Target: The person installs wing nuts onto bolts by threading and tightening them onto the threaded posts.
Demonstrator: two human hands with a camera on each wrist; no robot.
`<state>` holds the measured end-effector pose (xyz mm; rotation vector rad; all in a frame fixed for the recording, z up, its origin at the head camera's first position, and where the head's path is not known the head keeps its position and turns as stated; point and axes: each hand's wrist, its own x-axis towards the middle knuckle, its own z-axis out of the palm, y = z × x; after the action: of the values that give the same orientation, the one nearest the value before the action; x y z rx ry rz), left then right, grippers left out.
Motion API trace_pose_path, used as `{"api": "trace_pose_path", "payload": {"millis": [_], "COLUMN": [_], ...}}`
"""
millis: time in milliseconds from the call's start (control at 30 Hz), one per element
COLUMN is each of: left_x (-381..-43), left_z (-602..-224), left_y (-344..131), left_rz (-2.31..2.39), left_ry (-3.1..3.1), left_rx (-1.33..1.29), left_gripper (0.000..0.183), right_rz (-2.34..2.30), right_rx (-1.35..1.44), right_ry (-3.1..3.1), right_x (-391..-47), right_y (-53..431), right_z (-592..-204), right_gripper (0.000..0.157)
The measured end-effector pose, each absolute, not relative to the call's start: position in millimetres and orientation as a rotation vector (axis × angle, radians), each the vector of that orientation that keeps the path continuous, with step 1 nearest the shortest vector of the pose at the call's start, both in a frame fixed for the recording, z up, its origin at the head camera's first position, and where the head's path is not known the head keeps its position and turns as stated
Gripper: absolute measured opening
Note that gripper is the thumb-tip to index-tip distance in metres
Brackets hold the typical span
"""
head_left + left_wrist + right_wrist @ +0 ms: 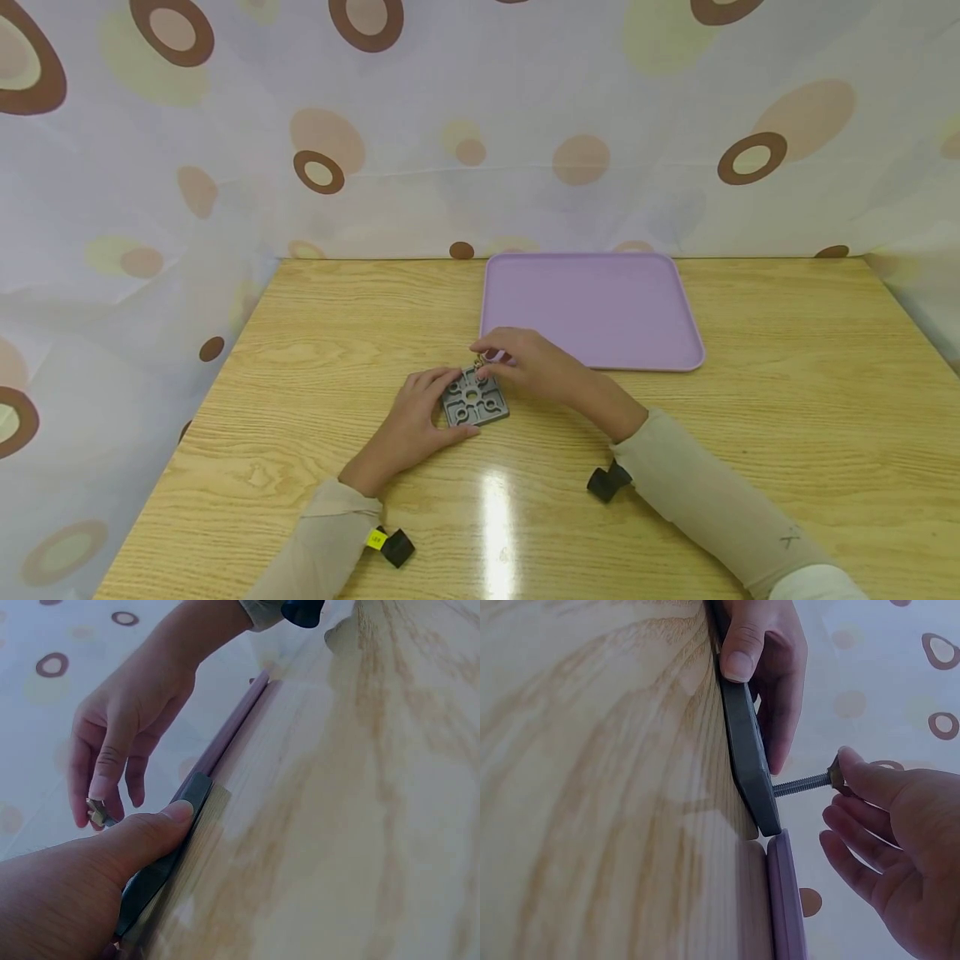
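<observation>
A square grey metal plate [474, 410] with ring-shaped holes lies on the wooden table. My left hand [412, 421] grips it by its edges, thumb at the near side and fingers at the far left. From its far corner a threaded bolt [802, 784] stands upright. My right hand [536, 362] pinches a brass-coloured wing nut [837, 774] at the bolt's top between thumb and forefinger. The other right fingers are loosely bent beside it. In the left wrist view the wing nut [97, 811] is partly covered by the fingertips.
Just behind the right hand, a purple tray [592, 308] lies flat near the back of the wooden table [787, 400]. A patterned curtain [525, 100] hangs behind and along the left side. Black wrist-camera mounts [397, 547] sit at both sleeves.
</observation>
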<state>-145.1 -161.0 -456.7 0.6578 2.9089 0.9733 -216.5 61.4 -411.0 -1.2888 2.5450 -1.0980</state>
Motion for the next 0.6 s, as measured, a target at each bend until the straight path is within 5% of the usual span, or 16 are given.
{"api": "trace_pose_path", "payload": {"millis": [600], "left_x": [-145.1], "left_z": [-456.7], "left_y": [-161.1], "left_rz": [0.968], "left_ry": [2.919], "left_rx": [0.663], "left_gripper": [0.083], "right_rz": [-1.099], "right_rx": [-1.311], "right_ry": [2.626], "right_x": [-217.0], "right_y": [64.0], "right_z": [-407.8], "right_gripper": [0.022]}}
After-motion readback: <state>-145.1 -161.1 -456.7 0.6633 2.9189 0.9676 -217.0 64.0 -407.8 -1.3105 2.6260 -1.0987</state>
